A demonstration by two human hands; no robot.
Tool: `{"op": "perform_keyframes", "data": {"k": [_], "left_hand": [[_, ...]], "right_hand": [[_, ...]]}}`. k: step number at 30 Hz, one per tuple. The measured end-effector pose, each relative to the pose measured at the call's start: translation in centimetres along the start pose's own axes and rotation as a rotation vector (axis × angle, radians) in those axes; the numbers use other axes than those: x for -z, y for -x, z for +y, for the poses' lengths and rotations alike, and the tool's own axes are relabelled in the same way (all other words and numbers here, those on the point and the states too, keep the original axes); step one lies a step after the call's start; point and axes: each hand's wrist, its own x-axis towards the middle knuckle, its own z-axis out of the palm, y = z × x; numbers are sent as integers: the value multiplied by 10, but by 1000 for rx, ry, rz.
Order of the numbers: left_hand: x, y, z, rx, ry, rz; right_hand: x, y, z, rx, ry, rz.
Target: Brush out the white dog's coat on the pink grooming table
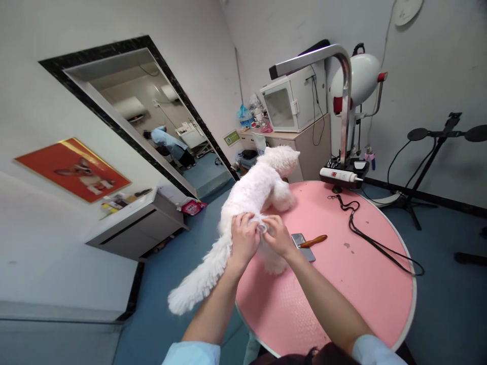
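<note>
A white animal with short fur on its back, fluffy legs and a long bushy tail (201, 284) stands at the left edge of the round pink table (342, 284). Its head (279, 159) faces away; I cannot tell whether it is a cat or a dog. My left hand (243, 235) and my right hand (278, 235) meet at its hip, fingers bent and pinching the white fur. Between the fingertips shows a small pale ring shape, too small to make out. Just right of my right hand, a slicker brush (304, 246) with a wooden handle lies on the table.
A black cord leash (357, 230) trails over the table's right edge. At the back stand a metal grooming arm (347, 101) and a white bottle (340, 175) on a black tray. A black stand (429, 162) is to the right. Another person (169, 142) bends over beyond the doorway.
</note>
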Motion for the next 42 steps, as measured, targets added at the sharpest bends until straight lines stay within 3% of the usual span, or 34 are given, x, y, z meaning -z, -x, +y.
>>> {"op": "perform_keyframes", "data": {"k": [2, 8, 15, 17, 20, 22, 25, 30, 34, 38, 42], "left_hand": [[0, -2, -2, 7, 15, 5], [0, -5, 2, 79, 30, 37], [4, -7, 4, 145, 62, 63], [4, -8, 5, 144, 67, 56], [3, -9, 7, 112, 59, 29], [1, -9, 7, 95, 37, 21], [-2, -8, 7, 83, 3, 16], [-5, -6, 8, 92, -20, 3], [-4, -6, 9, 64, -11, -42], [-4, -9, 10, 31, 8, -88], [-6, -11, 9, 47, 15, -87]], "right_hand": [[1, -7, -3, 14, -5, -34], [5, -12, 2, -51, -22, 60], [11, 1, 17, -284, -145, 237], [8, 3, 12, -208, -103, 238], [3, -3, 1, -51, -8, 73], [1, -10, -3, -21, 8, 21], [2, -15, 0, -32, 30, 50], [2, -10, 11, -242, -54, 151], [-1, -7, 11, -341, -178, 107], [1, -6, 8, -291, -199, 51], [6, -7, 5, -49, -77, 43]]}}
